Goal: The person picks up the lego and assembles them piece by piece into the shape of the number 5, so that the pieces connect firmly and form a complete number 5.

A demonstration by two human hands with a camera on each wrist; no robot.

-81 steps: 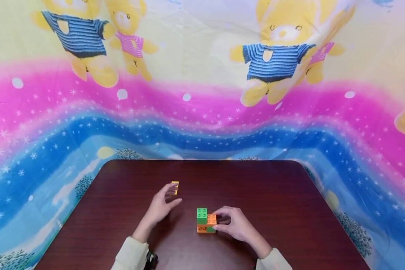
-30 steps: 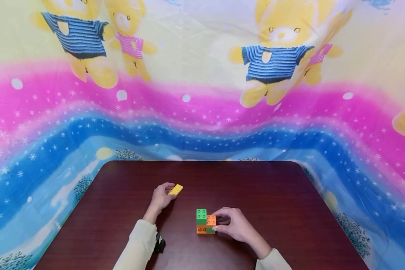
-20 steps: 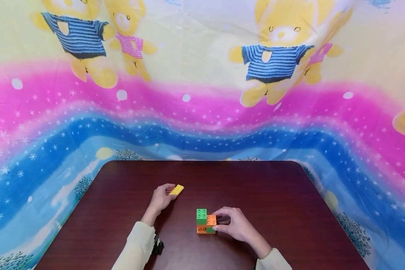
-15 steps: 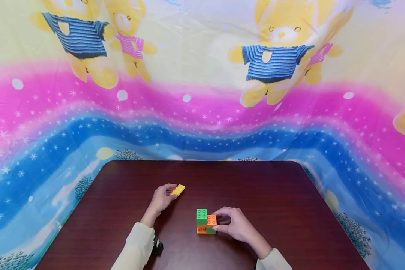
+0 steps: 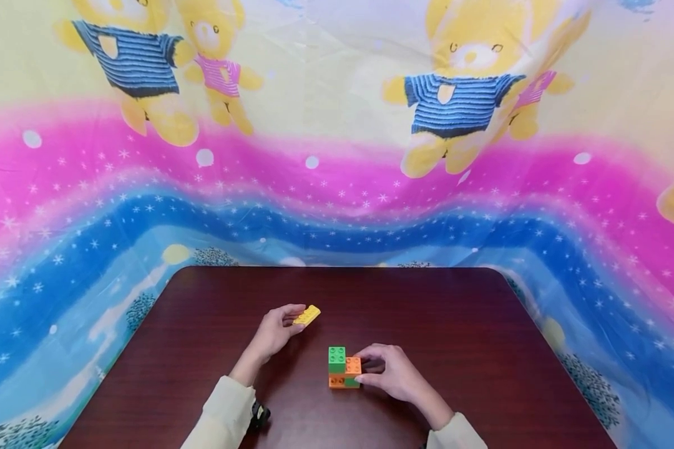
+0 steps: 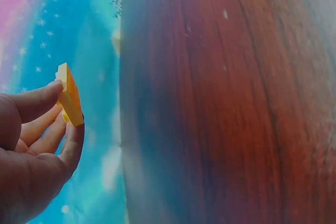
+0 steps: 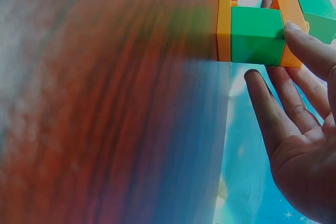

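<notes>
My left hand [image 5: 274, 330] pinches a thin yellow toy building brick [image 5: 309, 315] between thumb and fingers, above the table. In the left wrist view the thumb presses one side of the yellow brick [image 6: 72, 100], with fingertips against its other edge. Nearer the front stands a small stack of green and orange building bricks [image 5: 337, 360]. My right hand [image 5: 394, 372] grips this stack from its right side. In the right wrist view the thumb lies on the upper orange layer of the stack [image 7: 257, 35], with fingers on the far side. A flat orange piece forms its base.
The dark wooden table [image 5: 444, 312] has rounded far corners. Behind and beside it hangs a cloth [image 5: 337, 187] printed with bears and snowflakes. A black device [image 5: 260, 413] is worn at the left wrist, by the pale sleeve [image 5: 221, 411].
The left hand has taken hold of the yellow brick, lifted it from the table and moved it right, towards the stack. The right hand and the stack have stayed in place.
</notes>
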